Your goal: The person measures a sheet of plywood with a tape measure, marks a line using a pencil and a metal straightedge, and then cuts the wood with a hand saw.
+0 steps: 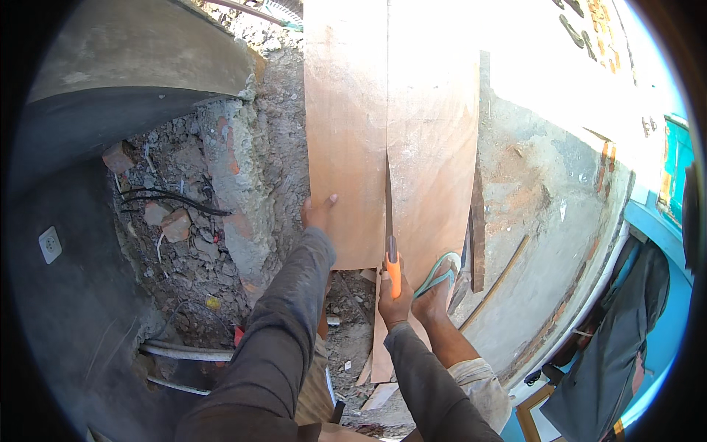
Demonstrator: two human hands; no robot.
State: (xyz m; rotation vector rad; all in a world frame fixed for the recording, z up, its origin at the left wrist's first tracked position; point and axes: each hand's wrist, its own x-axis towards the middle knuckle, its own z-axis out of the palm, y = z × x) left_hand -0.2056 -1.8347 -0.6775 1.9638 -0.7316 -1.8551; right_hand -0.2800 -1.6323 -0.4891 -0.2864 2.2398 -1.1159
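Observation:
A long plywood sheet (346,147) stretches away from me, split by a lengthwise cut that is wider at the near end. My left hand (318,214) grips the sheet's left edge, thumb on top and the other fingers at or below the edge, partly hidden. In my right hand (395,298) is the orange handle of a handsaw (394,274), closed in my fingers. The saw's dark blade points away from me along the cut; how far it reaches is hard to make out. My right foot, in a green-strapped flip-flop (440,274), presses on the sheet's near right part.
On the left, a broken masonry edge (239,184) borders a pit of rubble with black cable (177,197) and grey pipes (188,353). A thin wooden strip (497,283) lies right of the sheet. Dark cloth (611,353) hangs at the lower right. Sunlight washes out the far end.

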